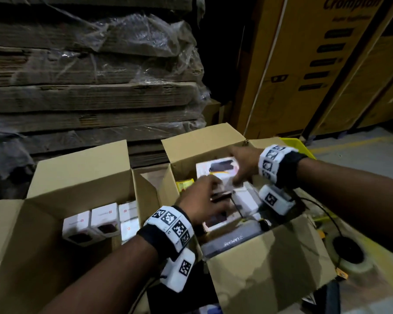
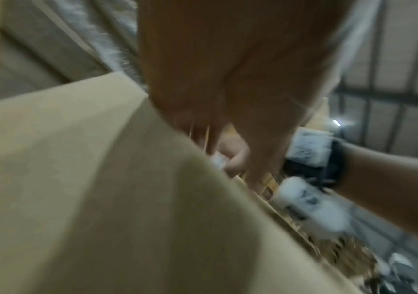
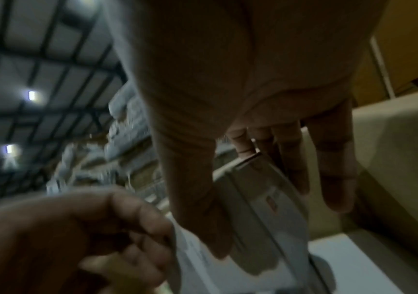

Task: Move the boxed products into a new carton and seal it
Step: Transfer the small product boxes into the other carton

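Observation:
Two open brown cartons stand side by side. The left carton [image 1: 77,175] holds several small white boxed products [image 1: 104,217] standing in a row. The right carton [image 1: 270,268] is filled with mixed boxes. Above it my right hand [image 1: 235,168] grips a white boxed product [image 1: 216,171] with a dark picture on it, thumb on one side and fingers on the other [image 3: 266,201]. My left hand [image 1: 204,198] reaches in from the near side, and its curled fingers [image 3: 137,224] pinch the near edge of the same white box. The left wrist view is blurred.
A dark Lapcare box [image 1: 232,243] and a yellow packet [image 1: 185,184] lie in the right carton. Plastic-wrapped flat cardboard [image 1: 89,75] is stacked behind. Tall Crompton cartons [image 1: 327,64] stand at the right, with a yellow crate [image 1: 297,146] and a tape roll [image 1: 347,250] on the floor.

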Motion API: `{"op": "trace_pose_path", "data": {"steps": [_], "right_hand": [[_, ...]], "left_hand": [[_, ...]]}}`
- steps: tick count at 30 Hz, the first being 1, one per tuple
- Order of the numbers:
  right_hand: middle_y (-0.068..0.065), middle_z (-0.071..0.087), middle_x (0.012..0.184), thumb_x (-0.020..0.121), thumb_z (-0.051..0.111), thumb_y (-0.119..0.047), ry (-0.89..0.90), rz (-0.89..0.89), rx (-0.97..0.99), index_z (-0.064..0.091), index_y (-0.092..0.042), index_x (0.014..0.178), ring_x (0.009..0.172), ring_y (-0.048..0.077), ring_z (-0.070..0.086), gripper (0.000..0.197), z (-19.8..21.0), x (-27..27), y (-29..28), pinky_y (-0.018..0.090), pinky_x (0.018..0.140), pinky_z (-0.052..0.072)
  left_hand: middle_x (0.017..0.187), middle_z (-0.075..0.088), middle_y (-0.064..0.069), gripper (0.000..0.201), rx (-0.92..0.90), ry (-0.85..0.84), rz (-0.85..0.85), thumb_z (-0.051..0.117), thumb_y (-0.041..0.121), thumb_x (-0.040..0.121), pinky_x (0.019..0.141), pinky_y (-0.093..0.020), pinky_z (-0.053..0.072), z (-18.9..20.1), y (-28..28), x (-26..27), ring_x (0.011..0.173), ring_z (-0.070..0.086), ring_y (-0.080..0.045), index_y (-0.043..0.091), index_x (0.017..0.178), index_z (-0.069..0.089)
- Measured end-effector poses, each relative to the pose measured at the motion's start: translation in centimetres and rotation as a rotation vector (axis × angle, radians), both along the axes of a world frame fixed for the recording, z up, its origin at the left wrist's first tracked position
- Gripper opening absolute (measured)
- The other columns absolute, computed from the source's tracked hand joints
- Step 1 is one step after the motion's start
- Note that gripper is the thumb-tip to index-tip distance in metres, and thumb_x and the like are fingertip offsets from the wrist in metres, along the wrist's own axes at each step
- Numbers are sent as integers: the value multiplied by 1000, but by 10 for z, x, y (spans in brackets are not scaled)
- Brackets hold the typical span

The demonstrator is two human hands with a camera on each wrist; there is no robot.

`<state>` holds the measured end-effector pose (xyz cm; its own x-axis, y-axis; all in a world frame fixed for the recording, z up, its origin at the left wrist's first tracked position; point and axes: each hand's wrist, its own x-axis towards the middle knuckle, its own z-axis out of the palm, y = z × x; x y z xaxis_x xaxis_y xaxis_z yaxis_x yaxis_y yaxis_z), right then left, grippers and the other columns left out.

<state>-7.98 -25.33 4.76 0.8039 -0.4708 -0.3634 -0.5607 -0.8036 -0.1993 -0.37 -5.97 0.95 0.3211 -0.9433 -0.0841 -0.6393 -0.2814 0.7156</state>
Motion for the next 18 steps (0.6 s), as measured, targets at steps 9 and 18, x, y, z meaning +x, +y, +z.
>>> {"op": "trace_pose_path", "data": {"steps": [9, 18], "right_hand": [[-1, 59, 107, 60, 89, -25, -112, -13, 202, 41, -23, 122, 97, 17, 57, 78, 51, -28, -4, 38, 84, 52], [6, 58, 128, 65, 89, -17, 14, 40, 336, 46, -7, 130, 114, 22, 57, 78, -17, -12, 10, 30, 97, 47]], "left_hand": [[132, 42, -1, 105, -243, -328, 273, 92, 46, 53, 105, -34, 38, 29, -16, 19, 124, 36, -21, 25, 141, 39], [126, 49, -1, 84, -16, -288, 318, 83, 58, 60, 97, -32, 44, 12, 19, 20, 119, 49, -21, 26, 131, 51]]}}
